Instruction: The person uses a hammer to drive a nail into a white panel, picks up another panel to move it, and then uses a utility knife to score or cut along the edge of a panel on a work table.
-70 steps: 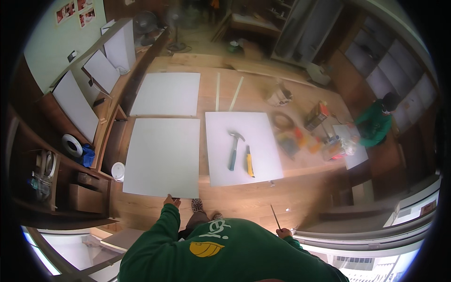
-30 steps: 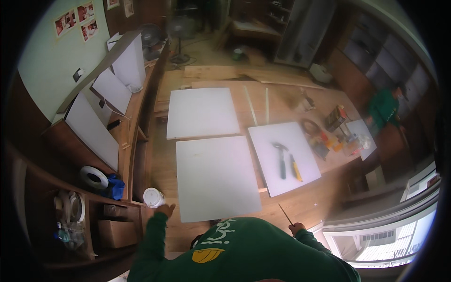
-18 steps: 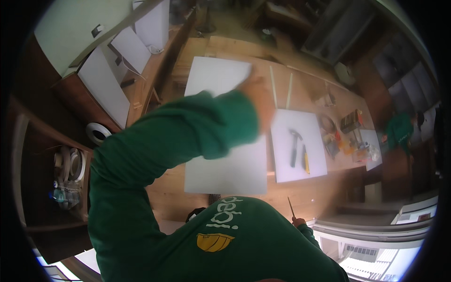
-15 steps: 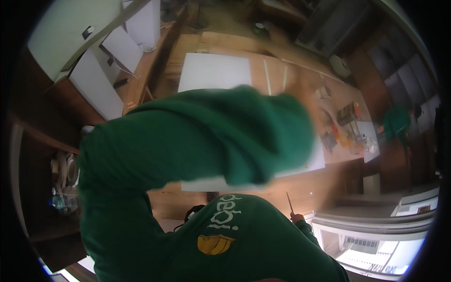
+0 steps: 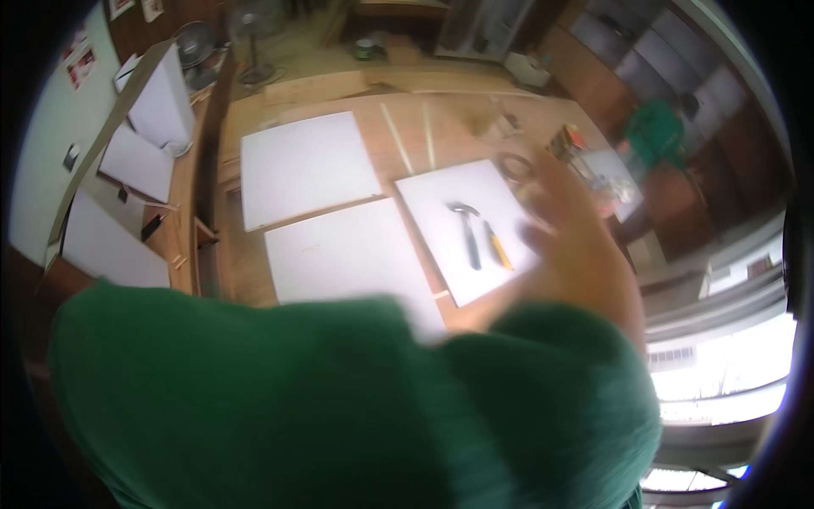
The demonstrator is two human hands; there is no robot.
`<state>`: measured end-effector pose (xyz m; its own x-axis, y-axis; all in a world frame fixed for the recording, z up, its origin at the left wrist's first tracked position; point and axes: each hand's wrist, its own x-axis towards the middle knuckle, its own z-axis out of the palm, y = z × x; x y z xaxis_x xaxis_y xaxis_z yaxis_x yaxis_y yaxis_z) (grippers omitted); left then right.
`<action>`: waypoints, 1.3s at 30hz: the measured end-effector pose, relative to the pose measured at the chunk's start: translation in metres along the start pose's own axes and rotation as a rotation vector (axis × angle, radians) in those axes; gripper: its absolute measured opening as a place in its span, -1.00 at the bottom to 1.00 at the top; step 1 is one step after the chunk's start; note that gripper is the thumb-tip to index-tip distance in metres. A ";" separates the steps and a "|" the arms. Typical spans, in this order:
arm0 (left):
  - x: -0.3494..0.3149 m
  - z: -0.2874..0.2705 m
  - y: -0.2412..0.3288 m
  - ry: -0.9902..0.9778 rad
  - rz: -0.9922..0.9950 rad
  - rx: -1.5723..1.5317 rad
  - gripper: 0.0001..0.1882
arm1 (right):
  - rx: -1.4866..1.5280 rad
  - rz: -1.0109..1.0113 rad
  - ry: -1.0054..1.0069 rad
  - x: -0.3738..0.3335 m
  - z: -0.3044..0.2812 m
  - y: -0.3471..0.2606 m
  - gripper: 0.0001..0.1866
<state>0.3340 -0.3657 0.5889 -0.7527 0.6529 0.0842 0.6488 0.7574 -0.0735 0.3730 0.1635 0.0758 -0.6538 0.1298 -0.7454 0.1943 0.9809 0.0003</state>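
My left arm, in a green sleeve, crosses close in front of the view. Its bare forearm rises at the right toward my left hand (image 5: pixel 549 204), which is smeared by motion, so its fingers and anything in them cannot be made out. Beneath and beside that hand lies a white panel (image 5: pixel 432 199). On the panel rest a hammer (image 5: pixel 470 237) with a dark handle and a slim tool with a yellow handle (image 5: pixel 498 248). My right hand is out of view.
Two more white panels, one farther (image 5: pixel 305 165) and one nearer (image 5: pixel 339 246), lie on the wooden table. Pale strips (image 5: pixel 396 140) and a roll of tape (image 5: pixel 515 167) are beyond. A person in green (image 5: pixel 655 136) is at the far right. Fans (image 5: pixel 197 47) stand at the far left.
The view has swung, shifting the table leftward. My left arm has dropped lower in view, uncovering the panels and tools. My right hand, which held a thin pointed tool, has left the view.
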 end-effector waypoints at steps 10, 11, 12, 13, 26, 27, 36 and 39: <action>0.015 -0.003 0.018 0.036 0.079 -0.018 -0.74 | 0.054 0.078 -0.002 -0.022 0.010 0.028 -0.54; 0.006 -0.003 0.011 0.034 0.055 -0.021 -0.73 | 0.036 0.070 -0.003 -0.018 0.007 0.022 -0.54; -0.005 -0.001 0.006 0.020 0.032 -0.015 -0.73 | 0.021 0.051 -0.009 -0.011 0.006 0.009 -0.54; -0.013 0.001 0.002 0.007 0.006 -0.008 -0.72 | -0.004 0.032 -0.018 -0.004 0.005 -0.004 -0.53; -0.048 -0.022 0.010 0.089 0.042 -0.029 -0.63 | 0.111 0.064 -0.055 0.010 0.011 -0.009 -0.49; -0.053 -0.031 0.007 0.098 0.044 -0.038 -0.62 | 0.149 0.081 -0.063 0.006 0.007 -0.015 -0.49; -0.087 0.039 -0.058 0.359 -0.177 -0.300 -0.55 | 0.164 0.054 0.004 0.022 0.025 0.015 -0.41; -0.123 0.166 -0.074 0.266 -0.605 -0.588 -0.52 | 0.158 0.115 -0.036 0.024 0.038 0.005 -0.39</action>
<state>0.3599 -0.5015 0.4187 -0.9822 0.0629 0.1772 0.1553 0.8031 0.5752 0.3860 0.1665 0.0330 -0.5946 0.2315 -0.7700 0.3802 0.9248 -0.0157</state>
